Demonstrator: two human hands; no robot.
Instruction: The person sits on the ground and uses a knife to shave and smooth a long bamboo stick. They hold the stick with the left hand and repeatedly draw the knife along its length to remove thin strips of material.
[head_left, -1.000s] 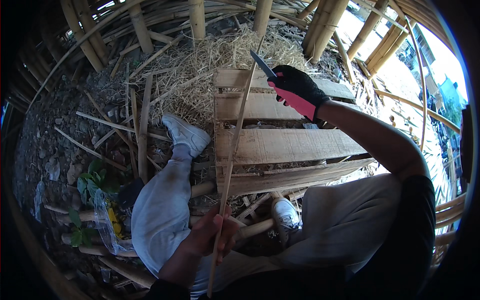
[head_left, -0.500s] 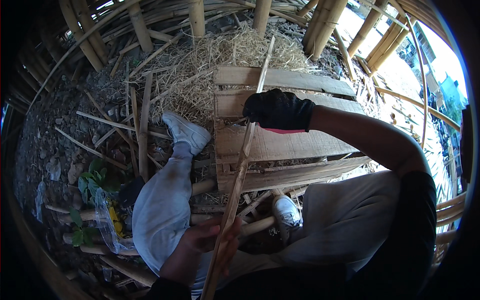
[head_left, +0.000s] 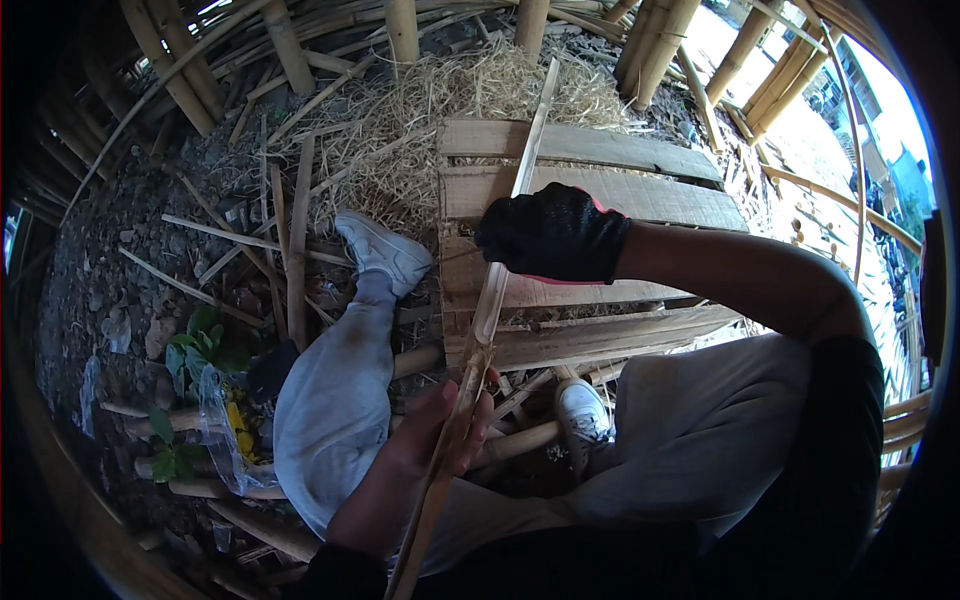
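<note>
Dim, seemingly stony ground [head_left: 105,245] bears shavings [head_left: 470,95], split strips [head_left: 299,245] and a slatted platform [head_left: 610,196].

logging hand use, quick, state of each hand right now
Bare left hand: closed, holding the long tan bamboo strip.
Black-and-pink gloved right hand: closed in a fist over that strip; what it grips is hidden.

- Pale, curly shavings [head_left: 395,120] lie heaped near those upright bamboo posts [head_left: 402,32]
- Loose strips [head_left: 297,240] lie crisscross on the stony dirt [head_left: 100,245]
- A green plant [head_left: 190,350] spreads its leaves low down
- Clear plastic [head_left: 212,400] sits beside it, something yellow [head_left: 238,428] showing there
- A dark thing [head_left: 272,372] sits nearby, too dim to name
</note>
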